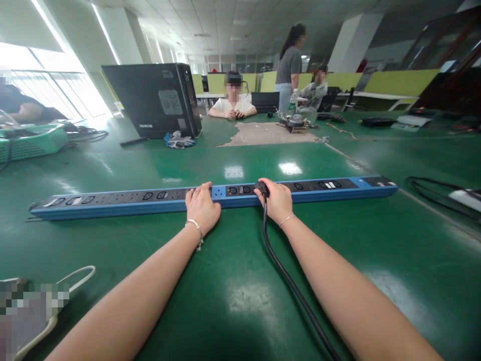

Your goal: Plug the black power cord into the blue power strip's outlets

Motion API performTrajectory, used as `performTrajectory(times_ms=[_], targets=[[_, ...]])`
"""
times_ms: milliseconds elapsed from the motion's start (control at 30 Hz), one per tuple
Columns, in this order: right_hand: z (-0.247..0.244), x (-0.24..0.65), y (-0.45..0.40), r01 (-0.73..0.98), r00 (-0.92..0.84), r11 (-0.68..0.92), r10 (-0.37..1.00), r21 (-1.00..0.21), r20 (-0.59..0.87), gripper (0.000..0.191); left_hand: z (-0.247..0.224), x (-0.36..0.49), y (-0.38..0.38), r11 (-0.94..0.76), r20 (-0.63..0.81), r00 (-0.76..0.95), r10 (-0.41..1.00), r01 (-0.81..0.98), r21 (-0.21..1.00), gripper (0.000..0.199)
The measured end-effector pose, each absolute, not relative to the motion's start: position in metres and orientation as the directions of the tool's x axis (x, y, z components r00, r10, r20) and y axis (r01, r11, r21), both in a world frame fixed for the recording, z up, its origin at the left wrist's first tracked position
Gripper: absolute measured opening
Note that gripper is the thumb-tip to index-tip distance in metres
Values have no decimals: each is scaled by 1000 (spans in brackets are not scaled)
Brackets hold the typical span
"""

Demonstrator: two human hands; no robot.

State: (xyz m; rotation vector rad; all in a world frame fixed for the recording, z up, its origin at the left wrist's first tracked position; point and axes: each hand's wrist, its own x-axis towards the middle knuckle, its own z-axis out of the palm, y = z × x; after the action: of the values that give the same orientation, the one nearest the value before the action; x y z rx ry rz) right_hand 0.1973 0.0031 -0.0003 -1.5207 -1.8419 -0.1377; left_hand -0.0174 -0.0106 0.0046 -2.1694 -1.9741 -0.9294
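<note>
A long blue power strip [124,205] with black socket panels lies across the green table in front of me. My left hand [203,207] rests over its middle, fingers curled over the top and far edge, thumb towards the near side. To the right, my right hand [277,200] grips a black plug [262,189] against the strip's sockets. Whether the plug is seated in a socket cannot be made out, as the fingers hide its far side. From it a black power cord [280,268] runs down towards me along my right forearm.
Beyond the strip stand a black computer case [150,100] and gloves [179,140]. A cardboard sheet [263,134] lies there with parts on it. Left are a green basket [33,145] and a white cable [80,276]; right, coiled black cable [432,188]. A person [233,103] sits opposite.
</note>
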Motion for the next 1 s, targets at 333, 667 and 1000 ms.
performTrajectory(times_ms=[333,667,1000], targets=[[8,190,7,677,300,314,707,-665,640,38,6,-16,-11,-156,448,-15,894,926,343,58],[16,109,3,714,-55,399,851,-575,522,31,5,-17,-10,-183,479,-3,878,923,340,56],[25,90,3,878,-167,345,871,-332,463,22,0,-22,-9,-329,540,80,838,863,383,58]])
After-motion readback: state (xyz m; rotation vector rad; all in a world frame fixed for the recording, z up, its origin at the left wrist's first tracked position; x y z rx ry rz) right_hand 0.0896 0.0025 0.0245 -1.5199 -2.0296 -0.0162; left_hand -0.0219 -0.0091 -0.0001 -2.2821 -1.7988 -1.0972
